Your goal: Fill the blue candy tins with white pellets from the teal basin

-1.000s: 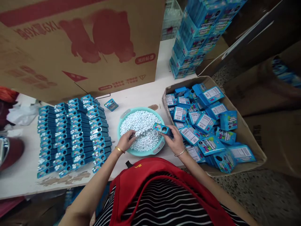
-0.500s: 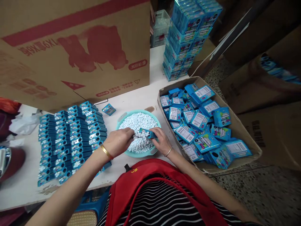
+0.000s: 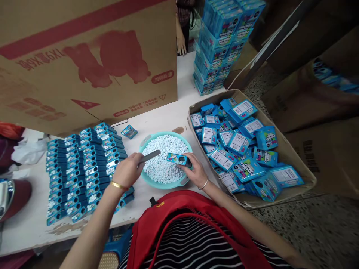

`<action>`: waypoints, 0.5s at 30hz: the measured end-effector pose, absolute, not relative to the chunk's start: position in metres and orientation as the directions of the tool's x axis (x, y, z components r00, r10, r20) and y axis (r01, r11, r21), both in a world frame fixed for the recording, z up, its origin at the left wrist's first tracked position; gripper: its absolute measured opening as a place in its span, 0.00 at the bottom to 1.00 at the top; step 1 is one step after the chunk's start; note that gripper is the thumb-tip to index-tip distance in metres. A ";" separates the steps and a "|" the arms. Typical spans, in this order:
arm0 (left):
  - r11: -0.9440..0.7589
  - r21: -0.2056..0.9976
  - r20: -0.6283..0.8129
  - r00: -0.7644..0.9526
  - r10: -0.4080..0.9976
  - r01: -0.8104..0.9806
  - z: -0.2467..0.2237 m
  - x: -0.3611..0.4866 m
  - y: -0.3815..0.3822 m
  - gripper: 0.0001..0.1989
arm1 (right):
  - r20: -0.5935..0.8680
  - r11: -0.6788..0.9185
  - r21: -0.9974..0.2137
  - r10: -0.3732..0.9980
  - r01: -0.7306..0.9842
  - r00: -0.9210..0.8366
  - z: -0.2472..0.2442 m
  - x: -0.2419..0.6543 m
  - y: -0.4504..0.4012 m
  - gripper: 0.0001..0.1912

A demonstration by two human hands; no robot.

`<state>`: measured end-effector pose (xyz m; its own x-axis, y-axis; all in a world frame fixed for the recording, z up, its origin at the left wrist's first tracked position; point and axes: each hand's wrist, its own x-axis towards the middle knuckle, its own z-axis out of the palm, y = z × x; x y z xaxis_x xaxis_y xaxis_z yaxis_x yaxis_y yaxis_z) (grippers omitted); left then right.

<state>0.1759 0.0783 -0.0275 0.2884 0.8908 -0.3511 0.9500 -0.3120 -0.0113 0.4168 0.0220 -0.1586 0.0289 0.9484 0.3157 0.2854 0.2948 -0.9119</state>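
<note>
A teal bowl (image 3: 146,140) heaped with small white candies (image 3: 165,157) sits on the white table (image 3: 168,116) in front of me. My right hand (image 3: 196,172) holds a small blue candy box (image 3: 178,159) over the bowl's right side. My left hand (image 3: 127,171) grips a thin grey scoop-like tool (image 3: 150,156) whose tip reaches over the bowl's left side. To the left lie rows of filled blue boxes (image 3: 86,168) in a tight block.
A cardboard carton (image 3: 286,153) at the right holds several loose blue boxes. A big brown box (image 3: 84,56) stands behind. A tall stack of blue packs (image 3: 221,41) rises at the back. One loose box (image 3: 129,131) lies by the bowl. Another person's hand (image 3: 181,45) rests on the far table edge.
My hands were together over the candies filling the box. Now they have drawn apart: the left hand pulled back left with the tool, the right holds the box level.
</note>
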 end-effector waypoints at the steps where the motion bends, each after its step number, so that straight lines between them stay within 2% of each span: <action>1: -0.257 -0.018 -0.364 0.233 0.902 0.966 -0.051 0.168 0.076 0.09 | 0.305 0.279 -0.913 0.951 0.298 0.045 -0.160 0.419 0.022 0.17; 3: -0.182 0.039 -0.382 0.183 0.906 0.983 -0.098 0.158 0.070 0.09 | 0.288 0.248 -0.911 0.955 0.331 0.076 -0.161 0.423 0.021 0.16; 6: -0.087 0.286 -0.335 0.185 0.924 0.954 -0.156 0.156 0.056 0.10 | 0.277 0.217 -0.894 0.955 0.391 0.104 -0.161 0.431 0.022 0.15; 8: -0.028 0.436 -0.294 0.172 0.940 0.900 -0.175 0.157 0.049 0.10 | 0.279 0.210 -0.883 0.954 0.420 0.111 -0.160 0.435 0.022 0.15; 12: -0.018 0.627 -0.219 0.198 0.955 0.779 -0.164 0.152 0.040 0.10 | 0.264 0.193 -0.878 0.958 0.437 0.107 -0.159 0.436 0.024 0.15; 15: -0.085 0.688 -0.163 0.268 0.950 0.721 -0.129 0.149 0.038 0.11 | 0.262 0.207 -0.878 0.962 0.431 0.071 -0.160 0.431 0.025 0.15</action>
